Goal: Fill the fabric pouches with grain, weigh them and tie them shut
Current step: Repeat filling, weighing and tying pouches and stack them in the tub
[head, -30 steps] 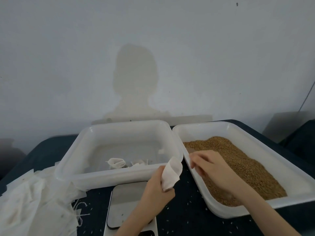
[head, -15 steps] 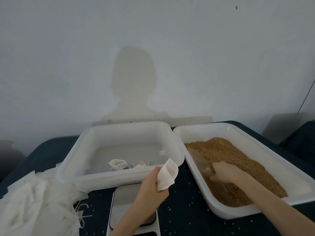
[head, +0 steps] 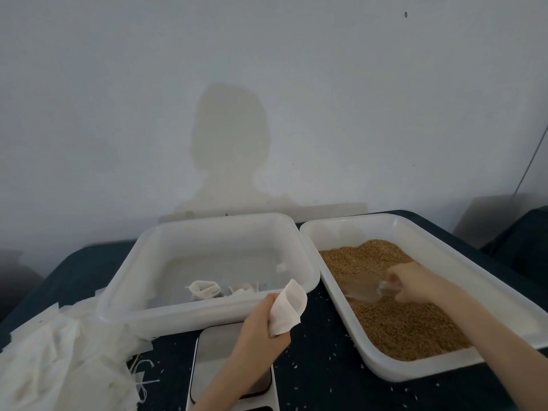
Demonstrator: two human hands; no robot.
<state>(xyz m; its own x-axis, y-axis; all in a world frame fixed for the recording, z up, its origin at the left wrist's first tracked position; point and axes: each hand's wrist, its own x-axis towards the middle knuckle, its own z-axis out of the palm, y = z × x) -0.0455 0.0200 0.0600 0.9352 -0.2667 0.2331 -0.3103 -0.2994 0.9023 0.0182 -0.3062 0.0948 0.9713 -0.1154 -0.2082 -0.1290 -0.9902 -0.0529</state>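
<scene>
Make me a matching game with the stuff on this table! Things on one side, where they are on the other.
Things:
1. clear scoop
2. empty pouch
3. grain
4. scale

Places:
A. held up in the left hand
B. piled in the right-side white tray
C. on the dark table, near the front edge, under the left arm
D. gripped by the right hand, over the grain

Pairs: 1-D, 2-A, 3-B, 4-C
</scene>
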